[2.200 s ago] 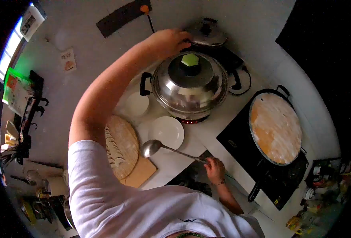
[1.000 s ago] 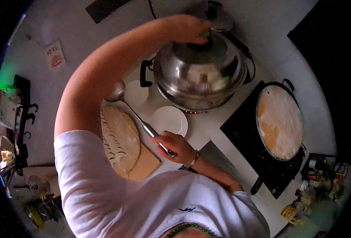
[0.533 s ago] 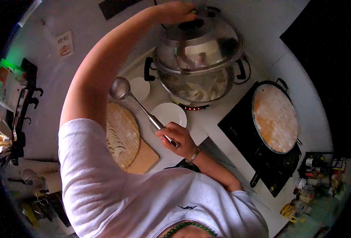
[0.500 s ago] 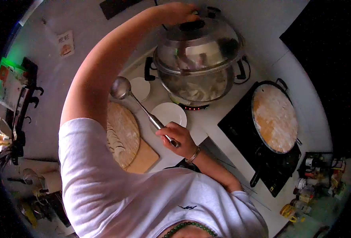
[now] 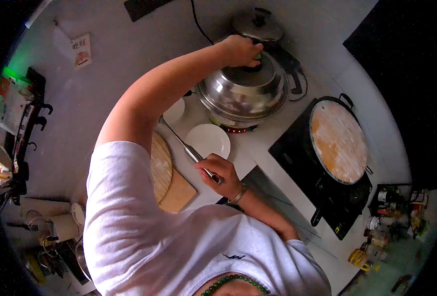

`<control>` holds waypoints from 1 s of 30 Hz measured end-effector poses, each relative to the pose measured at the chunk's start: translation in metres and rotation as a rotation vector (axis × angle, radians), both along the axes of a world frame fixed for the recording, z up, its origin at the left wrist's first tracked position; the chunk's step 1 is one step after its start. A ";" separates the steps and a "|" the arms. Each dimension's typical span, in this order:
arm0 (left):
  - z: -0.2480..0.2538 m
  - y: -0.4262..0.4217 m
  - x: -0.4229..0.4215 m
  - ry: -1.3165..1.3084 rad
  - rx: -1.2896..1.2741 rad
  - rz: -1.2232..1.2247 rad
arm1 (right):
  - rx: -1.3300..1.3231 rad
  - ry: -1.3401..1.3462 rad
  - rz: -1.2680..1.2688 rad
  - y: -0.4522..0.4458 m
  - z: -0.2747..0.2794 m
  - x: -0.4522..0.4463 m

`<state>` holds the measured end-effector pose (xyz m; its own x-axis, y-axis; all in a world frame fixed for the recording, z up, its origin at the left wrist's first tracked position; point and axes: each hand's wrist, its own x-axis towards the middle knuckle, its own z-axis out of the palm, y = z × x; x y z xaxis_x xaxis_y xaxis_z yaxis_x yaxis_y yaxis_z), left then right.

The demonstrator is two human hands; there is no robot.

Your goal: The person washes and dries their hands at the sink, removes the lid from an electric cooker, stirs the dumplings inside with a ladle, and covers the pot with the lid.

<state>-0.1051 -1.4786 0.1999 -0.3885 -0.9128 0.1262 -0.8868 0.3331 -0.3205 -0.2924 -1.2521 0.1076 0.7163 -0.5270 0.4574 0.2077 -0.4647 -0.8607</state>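
My left hand [image 5: 242, 52] reaches far forward and grips the dark knob of a domed metal lid [image 5: 245, 96]. The lid sits over the pot, whose contents are hidden. Lower down, my right hand [image 5: 221, 172] is closed around the handle of a metal ladle [image 5: 193, 153]. The ladle slants up to the left, its bowl hidden behind my left arm. Beyond the ladle handle lies a white plate [image 5: 208, 140], with a smaller white dish [image 5: 175, 111] near my left forearm.
A floured round tray [image 5: 339, 143] rests on a black hob [image 5: 290, 148] at the right. Left of the plate are a round wooden board [image 5: 163, 172] and a rectangular board [image 5: 180, 192]. Another lid [image 5: 263, 29] stands behind the pot. Bottles and jars [image 5: 376, 237] crowd the lower right.
My left hand has brought the lid down over the pot, covering the dumplings that showed inside. My left arm now hides the ladle's bowl. My right hand has barely moved.
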 end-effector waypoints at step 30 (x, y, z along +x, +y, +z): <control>0.098 0.262 0.033 0.658 -0.600 0.244 | 0.207 0.036 -0.149 -0.006 -0.007 0.024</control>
